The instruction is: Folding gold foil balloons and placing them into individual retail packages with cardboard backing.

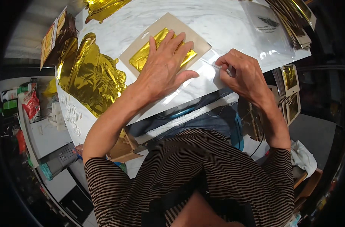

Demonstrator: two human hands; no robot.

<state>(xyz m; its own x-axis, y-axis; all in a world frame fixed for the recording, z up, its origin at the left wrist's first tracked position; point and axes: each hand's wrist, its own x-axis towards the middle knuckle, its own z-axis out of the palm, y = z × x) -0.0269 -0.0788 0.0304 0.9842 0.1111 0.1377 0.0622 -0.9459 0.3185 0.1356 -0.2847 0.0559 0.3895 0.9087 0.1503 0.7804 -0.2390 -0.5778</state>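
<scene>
My left hand lies flat, fingers spread, on a folded gold foil piece. That foil rests on a beige card with a hang hole near its left corner, turned cornerwise on the table. My right hand is beside the card's right corner, its fingers curled and thumb pressed in as in a pinch. Clear film glints between the corner and those fingertips; what they hold is too small to make out. Loose gold foil balloons lie flat to the left of my left forearm.
Clear plastic bags lie at the table's right. Stacked cards stand behind them, and more gold-fronted cards sit beyond the right edge. A card stack is far left. White strings lie across my lap, by the table edge.
</scene>
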